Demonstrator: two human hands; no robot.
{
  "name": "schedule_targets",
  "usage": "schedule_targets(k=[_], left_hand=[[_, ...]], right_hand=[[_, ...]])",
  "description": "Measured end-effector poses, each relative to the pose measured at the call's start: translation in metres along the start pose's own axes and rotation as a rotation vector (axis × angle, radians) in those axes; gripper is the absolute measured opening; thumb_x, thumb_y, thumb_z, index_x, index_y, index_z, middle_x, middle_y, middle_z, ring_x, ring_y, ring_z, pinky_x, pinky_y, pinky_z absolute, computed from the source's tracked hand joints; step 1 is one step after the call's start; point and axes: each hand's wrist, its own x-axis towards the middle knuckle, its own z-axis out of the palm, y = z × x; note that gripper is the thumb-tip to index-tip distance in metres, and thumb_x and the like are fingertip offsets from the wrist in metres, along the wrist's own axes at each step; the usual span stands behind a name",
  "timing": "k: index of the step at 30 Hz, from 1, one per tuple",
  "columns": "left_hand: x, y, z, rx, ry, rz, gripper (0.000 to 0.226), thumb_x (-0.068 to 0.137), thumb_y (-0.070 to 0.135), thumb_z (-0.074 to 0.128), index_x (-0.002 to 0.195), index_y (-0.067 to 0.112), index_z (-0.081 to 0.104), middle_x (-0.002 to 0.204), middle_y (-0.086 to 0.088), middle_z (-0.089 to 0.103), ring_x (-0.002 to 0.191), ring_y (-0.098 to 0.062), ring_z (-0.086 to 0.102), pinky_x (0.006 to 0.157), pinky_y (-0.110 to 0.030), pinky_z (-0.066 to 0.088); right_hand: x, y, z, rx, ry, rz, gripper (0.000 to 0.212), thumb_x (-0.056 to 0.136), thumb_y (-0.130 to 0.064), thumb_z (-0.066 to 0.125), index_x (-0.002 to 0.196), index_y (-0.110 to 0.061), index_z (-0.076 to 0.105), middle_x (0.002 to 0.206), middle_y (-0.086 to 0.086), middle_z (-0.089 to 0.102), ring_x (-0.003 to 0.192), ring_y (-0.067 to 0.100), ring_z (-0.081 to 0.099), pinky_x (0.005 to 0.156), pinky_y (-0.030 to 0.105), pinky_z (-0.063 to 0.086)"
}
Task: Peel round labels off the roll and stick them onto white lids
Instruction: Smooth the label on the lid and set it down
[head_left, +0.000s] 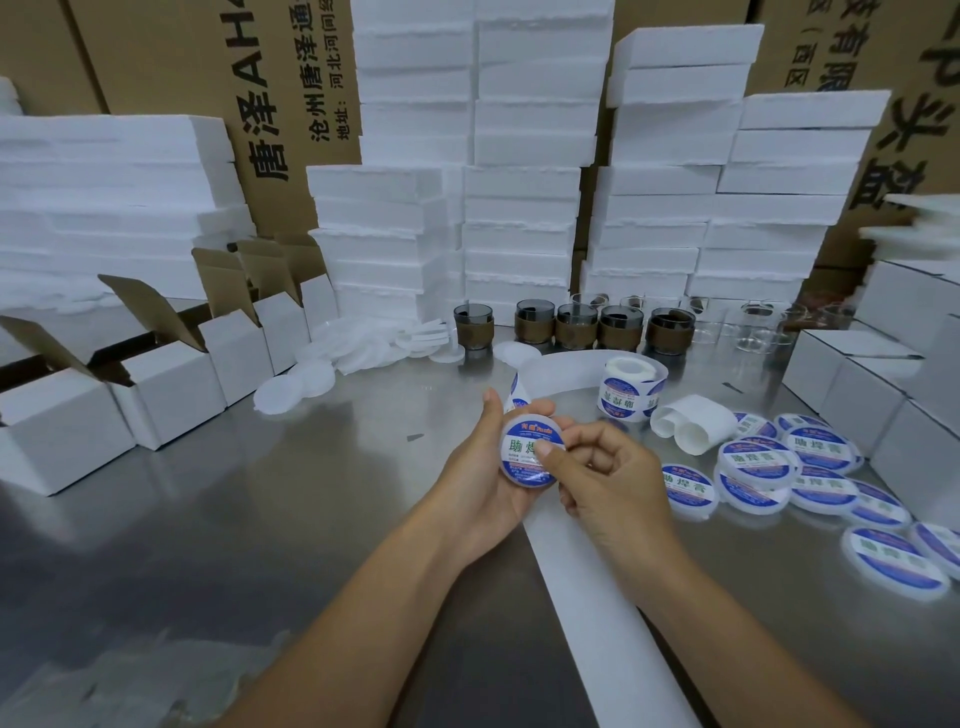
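Note:
My left hand (480, 483) grips a white lid (524, 448) that carries a round blue-and-white label. My right hand (602, 478) presses its thumb on the label's right side, its other fingers curled. The label roll (631, 387) stands on the metal table (260, 519) behind my hands. Its empty white backing strip (587, 597) runs from the roll, under my hands, toward the front edge. Plain white lids (306, 384) lie in a heap at the left centre. Several labelled lids (769, 467) are piled at the right.
Open white cartons (171, 384) line the left side and closed ones (857, 384) the right. Dark jars (576, 325) and clear glass jars (758, 327) stand in a row at the back, before stacked white foam blocks (519, 218) and brown boxes.

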Motion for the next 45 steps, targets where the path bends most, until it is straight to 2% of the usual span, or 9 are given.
schedule_targets(k=[14,21,26,30,32,36,39,42,45], left_hand=[[-0.002,0.001,0.001,0.046,-0.014,-0.001,0.056,0.095,0.052,0.027,0.098,0.009,0.064,0.087,-0.011,0.072,0.079,-0.020,0.071,0.070,-0.027,0.059],[-0.003,-0.001,0.005,0.123,-0.025,0.014,0.053,0.095,0.049,0.030,0.101,0.009,0.063,0.092,-0.010,0.072,0.085,-0.020,0.070,0.073,-0.027,0.058],[-0.006,-0.001,0.008,0.197,-0.070,0.056,0.026,0.097,0.025,0.043,0.108,0.009,0.060,0.092,-0.006,0.073,0.088,-0.018,0.070,0.077,-0.025,0.057],[-0.009,-0.003,0.009,0.254,-0.084,0.107,0.022,0.097,0.006,0.043,0.110,0.010,0.061,0.093,-0.004,0.074,0.089,-0.018,0.070,0.077,-0.022,0.055],[-0.011,-0.004,0.011,0.281,-0.083,0.131,0.023,0.098,0.005,0.041,0.111,0.009,0.060,0.093,-0.004,0.074,0.087,-0.018,0.070,0.074,-0.021,0.055],[-0.012,-0.007,0.014,0.343,-0.062,0.163,0.023,0.099,0.006,0.042,0.109,0.011,0.062,0.091,-0.002,0.074,0.081,-0.013,0.070,0.069,-0.019,0.053],[-0.012,-0.005,0.014,0.348,-0.047,0.182,0.022,0.098,0.010,0.044,0.108,0.012,0.064,0.094,-0.004,0.072,0.083,-0.013,0.069,0.071,-0.020,0.054],[-0.013,-0.005,0.014,0.309,-0.057,0.175,0.021,0.097,0.016,0.046,0.106,0.010,0.064,0.089,-0.003,0.071,0.079,-0.013,0.068,0.072,-0.020,0.054],[-0.012,-0.004,0.014,0.253,-0.049,0.166,0.021,0.097,0.016,0.046,0.101,0.009,0.065,0.090,-0.005,0.070,0.082,-0.014,0.068,0.077,-0.023,0.055]], right_hand=[[0.001,0.002,-0.001,-0.047,0.025,0.040,0.010,0.079,-0.015,0.071,0.079,-0.013,0.062,0.053,-0.004,0.063,0.044,-0.001,0.055,0.043,0.014,0.044],[0.003,0.004,0.000,-0.060,0.115,0.031,0.010,0.079,-0.011,0.072,0.078,-0.009,0.062,0.051,-0.002,0.062,0.042,0.000,0.053,0.043,0.013,0.044],[0.005,0.005,-0.001,-0.119,0.163,-0.005,0.012,0.077,-0.016,0.073,0.077,-0.013,0.062,0.054,-0.003,0.063,0.046,-0.001,0.058,0.046,0.011,0.045],[0.004,0.008,-0.001,-0.253,0.184,-0.064,0.012,0.081,-0.022,0.070,0.076,-0.021,0.059,0.064,0.002,0.064,0.057,0.009,0.062,0.052,0.015,0.048],[0.002,0.010,0.000,-0.362,0.182,-0.129,0.012,0.084,-0.023,0.065,0.078,-0.020,0.055,0.066,0.001,0.061,0.062,0.014,0.060,0.053,0.017,0.045],[0.001,0.011,-0.002,-0.772,0.120,-0.290,0.016,0.092,-0.031,0.047,0.090,-0.017,0.039,0.076,-0.004,0.054,0.069,0.017,0.053,0.057,0.034,0.040],[0.001,0.010,-0.004,-0.991,0.098,-0.371,0.018,0.095,-0.039,0.035,0.092,-0.024,0.026,0.075,-0.007,0.048,0.066,0.020,0.052,0.052,0.032,0.031],[-0.001,0.011,-0.004,-1.013,0.104,-0.418,0.020,0.093,-0.041,0.036,0.089,-0.026,0.024,0.069,-0.010,0.045,0.062,0.019,0.053,0.046,0.030,0.028],[-0.001,0.013,-0.005,-0.895,0.137,-0.376,0.027,0.088,-0.047,0.044,0.085,-0.026,0.028,0.061,-0.011,0.044,0.054,0.007,0.047,0.044,0.023,0.027]])
